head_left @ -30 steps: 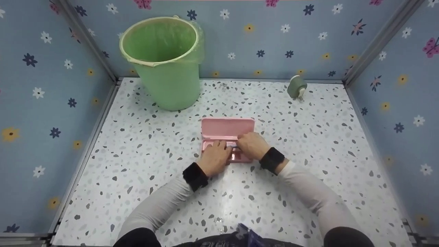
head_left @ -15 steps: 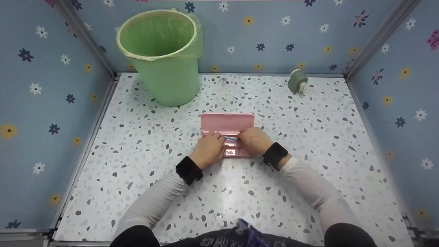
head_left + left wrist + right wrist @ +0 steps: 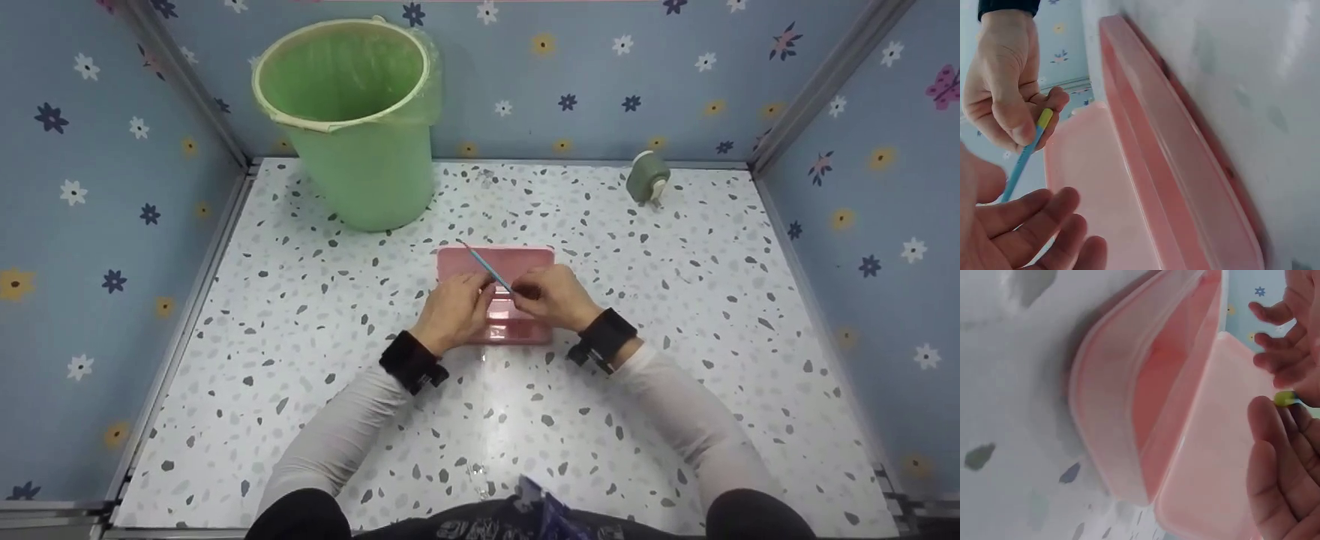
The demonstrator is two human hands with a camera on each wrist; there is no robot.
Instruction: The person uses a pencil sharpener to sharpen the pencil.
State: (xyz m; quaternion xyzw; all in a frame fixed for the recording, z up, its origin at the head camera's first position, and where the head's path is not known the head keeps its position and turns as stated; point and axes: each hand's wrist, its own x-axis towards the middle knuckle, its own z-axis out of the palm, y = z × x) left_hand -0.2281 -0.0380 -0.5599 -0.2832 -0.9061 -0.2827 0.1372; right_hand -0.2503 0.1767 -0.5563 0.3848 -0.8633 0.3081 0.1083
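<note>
My right hand pinches a slim blue pencil by its yellow end between thumb and fingers. The pencil slants up toward the far left, above an open pink pencil case. Close beside the shaft lies my left hand, its fingers loosely extended in the left wrist view; whether they touch the pencil is unclear. Behind the hands, the case's lid stands raised. Part of the inner tray shows, with the rest hidden by the hands.
A green lined bin stands at the back left. Toward the back right is a small grey-green bottle-like object. Flower-patterned walls bound the speckled table at the back and sides.
The pencil has come up from low in the case and swung from nearly level to slanting toward the far left. The right hand now holds its near end; the left hand has shifted slightly left.
</note>
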